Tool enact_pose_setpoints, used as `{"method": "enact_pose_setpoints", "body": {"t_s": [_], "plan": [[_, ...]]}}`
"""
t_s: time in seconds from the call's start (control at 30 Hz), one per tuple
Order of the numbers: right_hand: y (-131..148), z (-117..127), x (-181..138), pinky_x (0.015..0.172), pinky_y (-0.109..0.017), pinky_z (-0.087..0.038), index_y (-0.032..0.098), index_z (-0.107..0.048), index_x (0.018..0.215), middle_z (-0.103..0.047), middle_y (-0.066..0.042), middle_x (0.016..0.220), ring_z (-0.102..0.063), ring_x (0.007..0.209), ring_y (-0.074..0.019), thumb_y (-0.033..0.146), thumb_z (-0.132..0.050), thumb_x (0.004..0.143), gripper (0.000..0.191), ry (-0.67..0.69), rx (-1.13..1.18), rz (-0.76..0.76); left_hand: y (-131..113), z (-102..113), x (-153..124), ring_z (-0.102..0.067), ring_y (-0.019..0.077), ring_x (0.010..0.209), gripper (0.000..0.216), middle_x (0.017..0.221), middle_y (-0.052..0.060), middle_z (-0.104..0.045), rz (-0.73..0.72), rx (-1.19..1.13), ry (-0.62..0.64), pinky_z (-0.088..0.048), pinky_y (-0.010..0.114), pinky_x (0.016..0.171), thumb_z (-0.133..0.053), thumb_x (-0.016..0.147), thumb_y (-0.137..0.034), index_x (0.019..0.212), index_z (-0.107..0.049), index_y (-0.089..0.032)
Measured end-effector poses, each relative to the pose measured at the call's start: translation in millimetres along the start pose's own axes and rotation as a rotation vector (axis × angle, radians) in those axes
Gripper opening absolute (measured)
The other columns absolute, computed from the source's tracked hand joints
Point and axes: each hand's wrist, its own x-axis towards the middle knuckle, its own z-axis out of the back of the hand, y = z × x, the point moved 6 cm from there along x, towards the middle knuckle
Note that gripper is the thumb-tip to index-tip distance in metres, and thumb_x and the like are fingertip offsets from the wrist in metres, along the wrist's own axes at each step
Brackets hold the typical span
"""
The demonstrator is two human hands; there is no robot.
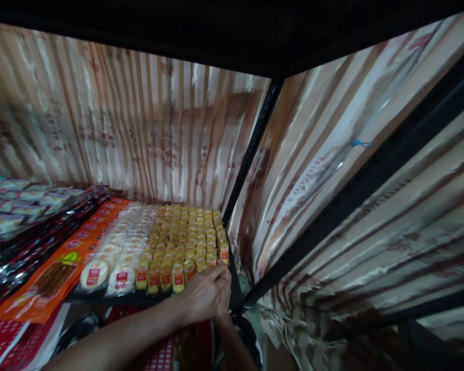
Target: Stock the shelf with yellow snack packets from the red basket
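My left hand [203,295] reaches in from the lower left, its back toward me, at the front right corner of the rows of small yellow snack packs [166,275]. Its fingers are curled and partly hidden. Pressed close against it, my right hand [224,293] comes up from below, mostly seen from the side with its fingers bent. Whatever lies between the hands is hidden. The packs have clear wrapping and red labels, and stand upright in tight rows on a dark shelf [139,299]. Several packs sit right beside my fingertips.
Left of the yellow packs stand rows of round white packaged cakes [95,274], orange snack bags [54,281] and dark shiny bags [21,260]. A red perforated crate [7,335] is below. Black frame posts [255,139] and draped printed sheeting [150,123] enclose the back and right.
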Motion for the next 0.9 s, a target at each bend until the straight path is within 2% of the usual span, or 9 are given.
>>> {"method": "enact_pose_setpoints", "body": {"t_s": [0.13,0.27,0.4,0.53,0.73,0.9], "plan": [[6,12,5,0.097,-0.039,-0.039,0.015,-0.053,0.122,-0.059,-0.011,0.120,-0.051,0.113,-0.0222,0.039,-0.038,0.083,0.048,-0.041,0.156,-0.084,1,-4,-20,-0.043,0.0204,0.126,0.030,0.136,0.007,-0.046,-0.016,0.005,-0.045,-0.033,0.033,0.108,-0.041,0.084,-0.014,0.107,-0.060,-0.018],[1,15,16,0.103,-0.041,-0.033,0.012,-0.047,0.129,-0.049,-0.015,0.134,-0.043,0.125,-0.0226,0.044,-0.033,0.087,0.055,-0.062,0.118,-0.189,9,-25,-39,-0.051,0.0180,0.117,0.032,0.129,0.006,-0.053,0.055,-0.017,-0.063,-0.040,0.029,0.102,-0.040,0.083,-0.011,0.105,-0.062,-0.019],[-7,8,28,0.106,-0.043,-0.028,0.010,-0.047,0.130,-0.047,-0.016,0.136,-0.038,0.129,-0.0234,0.047,-0.030,0.088,0.059,-0.069,0.049,-0.186,17,-51,-46,-0.051,0.0207,0.118,0.033,0.128,0.010,-0.053,0.134,0.006,-0.014,-0.041,0.030,0.101,-0.041,0.081,-0.009,0.105,-0.062,-0.015],[-8,5,36,0.103,-0.045,-0.032,0.008,-0.052,0.125,-0.052,-0.018,0.129,-0.044,0.123,-0.0252,0.046,-0.029,0.087,0.058,-0.098,0.031,-0.137,23,-67,-44,-0.051,0.0227,0.117,0.031,0.132,0.011,-0.050,0.171,0.011,0.032,-0.043,0.032,0.099,-0.042,0.081,-0.011,0.103,-0.062,-0.015],[-5,-1,39,0.103,-0.044,-0.035,0.006,-0.054,0.122,-0.054,-0.019,0.127,-0.047,0.122,-0.0245,0.039,-0.030,0.087,0.053,-0.074,0.048,-0.088,33,-73,-42,-0.050,0.0226,0.119,0.032,0.132,0.013,-0.050,0.227,0.014,0.044,-0.041,0.030,0.102,-0.043,0.079,-0.011,0.104,-0.063,-0.013],[-4,1,35,0.102,-0.043,-0.036,0.009,-0.055,0.122,-0.052,-0.017,0.130,-0.045,0.123,-0.0232,0.034,-0.031,0.087,0.049,-0.072,-0.008,-0.081,35,-77,-44,-0.051,0.0225,0.119,0.032,0.131,0.012,-0.052,0.201,-0.017,0.015,-0.041,0.030,0.101,-0.043,0.078,-0.012,0.103,-0.064,-0.014]]}}
